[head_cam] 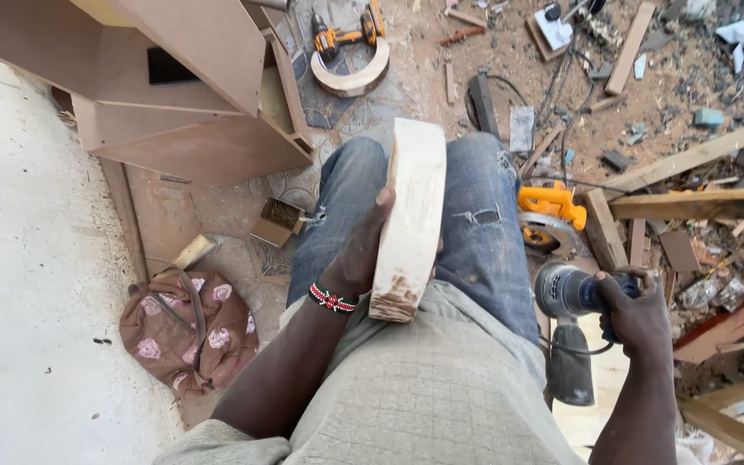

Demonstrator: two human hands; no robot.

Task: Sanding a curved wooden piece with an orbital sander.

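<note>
The left hand (362,250) reaches forward from a bent arm and is clamped on a pale, curved block of raw wood (411,215), thumb over its near face and fingers hidden behind it. The block stands on edge across the person's lap, between the thighs of the worn blue jeans (484,215), its lower end stained brown. A red, white and green beaded bracelet (332,300) circles that wrist.

The right hand (635,310) hangs out to the side, lower and well apart from the block, closed around the body of a grey and blue handheld power sander (566,293), whose dark dust bag (572,366) points down toward the floor.

Around the legs lies a cluttered dirt floor: a yellow circular saw (548,215) just beside the right knee, loose timber battens (699,204) to the right, an orange cordless drill (348,34) lying on a wooden ring (353,79) farther ahead, brown fibreboard cabinet panels (191,95) to the left, and a brown flower-patterned bag (189,331) on the ground near the left elbow.

The sander's working face is turned away and cannot be made out, and the debris at the far right is too jumbled to identify.
</note>
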